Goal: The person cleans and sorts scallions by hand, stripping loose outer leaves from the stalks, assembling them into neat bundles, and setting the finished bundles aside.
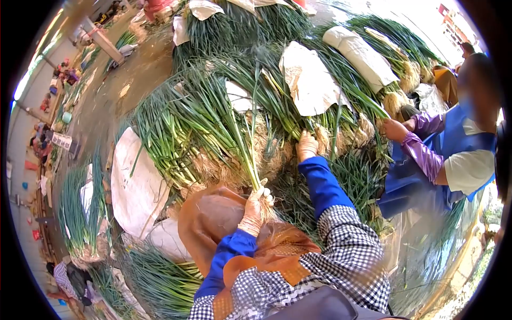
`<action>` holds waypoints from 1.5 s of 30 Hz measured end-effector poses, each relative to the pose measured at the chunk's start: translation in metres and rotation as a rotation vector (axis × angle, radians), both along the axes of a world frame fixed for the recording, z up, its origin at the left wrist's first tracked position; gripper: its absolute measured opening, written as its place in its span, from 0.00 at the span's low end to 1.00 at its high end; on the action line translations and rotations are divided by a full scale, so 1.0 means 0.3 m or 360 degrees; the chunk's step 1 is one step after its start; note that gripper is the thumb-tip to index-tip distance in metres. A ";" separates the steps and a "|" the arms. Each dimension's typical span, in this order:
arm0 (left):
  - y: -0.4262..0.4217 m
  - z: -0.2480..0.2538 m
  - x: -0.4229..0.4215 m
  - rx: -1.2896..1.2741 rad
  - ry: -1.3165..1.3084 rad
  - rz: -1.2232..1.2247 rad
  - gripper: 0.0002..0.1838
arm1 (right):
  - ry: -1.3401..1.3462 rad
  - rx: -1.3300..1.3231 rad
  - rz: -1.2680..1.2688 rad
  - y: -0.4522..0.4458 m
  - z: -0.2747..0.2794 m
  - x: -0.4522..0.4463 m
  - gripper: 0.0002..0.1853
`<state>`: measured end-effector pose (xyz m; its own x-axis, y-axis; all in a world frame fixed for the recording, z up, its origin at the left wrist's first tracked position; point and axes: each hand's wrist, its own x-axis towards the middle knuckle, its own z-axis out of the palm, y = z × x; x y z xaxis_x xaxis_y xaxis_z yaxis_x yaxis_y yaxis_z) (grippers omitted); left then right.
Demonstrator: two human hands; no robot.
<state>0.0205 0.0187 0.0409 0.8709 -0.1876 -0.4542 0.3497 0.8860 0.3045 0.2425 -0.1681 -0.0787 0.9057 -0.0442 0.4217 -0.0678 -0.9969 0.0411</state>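
My left hand (258, 204) is closed around the white ends of a few long green onions (246, 157), just above my lap. Their pale roots hang below my fist, and the green leaves point away over the pile. Further forward, my right hand (307, 145) has its fingers closed at the lower stems of other green onions (285, 114), which still lie among the heap. A large pile of green onions (176, 114) with tangled straw-coloured roots (218, 166) spreads in front of me. An orange-brown apron (205, 213) covers my knees.
Right of me sits a person in a blue apron (413, 184), one hand (394, 129) at the onions. White sheets (309, 80) lie over parts of the heap. More bundles (82, 213) stand at the left, near a white sack (136, 184). Loose green leaves (354, 184) litter the ground.
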 end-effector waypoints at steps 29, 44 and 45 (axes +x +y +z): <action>-0.144 0.016 -0.035 0.0474 0.0077 -0.0151 0.05 | 0.0735 0.2070 0.0508 0.073 0.434 -0.427 0.14; -0.108 -0.100 -0.013 0.0561 0.0080 0.0093 0.07 | 0.1973 -0.0354 0.0575 -0.498 0.111 -0.844 0.16; -0.116 -0.079 -0.010 0.0626 0.0105 0.0136 0.08 | 0.1698 -0.0141 0.0552 -0.457 0.168 -0.812 0.16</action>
<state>0.0175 -0.0160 0.0173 0.8425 0.0833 -0.5323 0.3099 0.7332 0.6053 -0.0010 -0.3051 -0.0284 0.7626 0.2717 -0.5870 0.3246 -0.9457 -0.0160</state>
